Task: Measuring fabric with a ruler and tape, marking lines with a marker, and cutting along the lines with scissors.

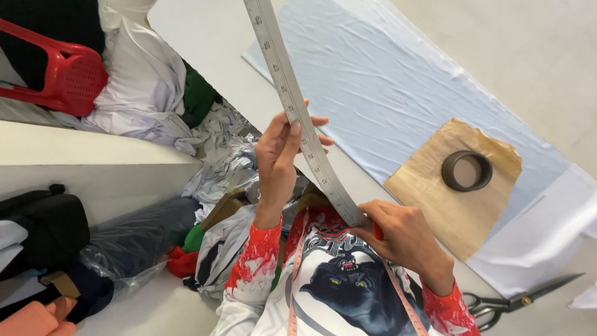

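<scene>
A long grey metal ruler (283, 68) runs from the top of the view down to my chest. My left hand (277, 155) grips it around its middle, fingers wrapped over the edge. The ruler's lower end is in my right hand (404, 239), along with a small red thing (377, 231) that is mostly hidden. Beyond the ruler, a pale blue cloth (385, 81) lies spread on the white table. On the cloth rests a brown paper pattern piece (435, 199) with a dark tape ring (466, 170) on it. A pink measuring tape (292, 280) hangs from my neck.
Black-handled scissors (510, 303) lie at the table's near right edge. To the left are a red plastic chair (68, 74), heaps of white and green cloth (149, 93), a dark cloth roll wrapped in plastic (137, 239) and black bags (43, 227).
</scene>
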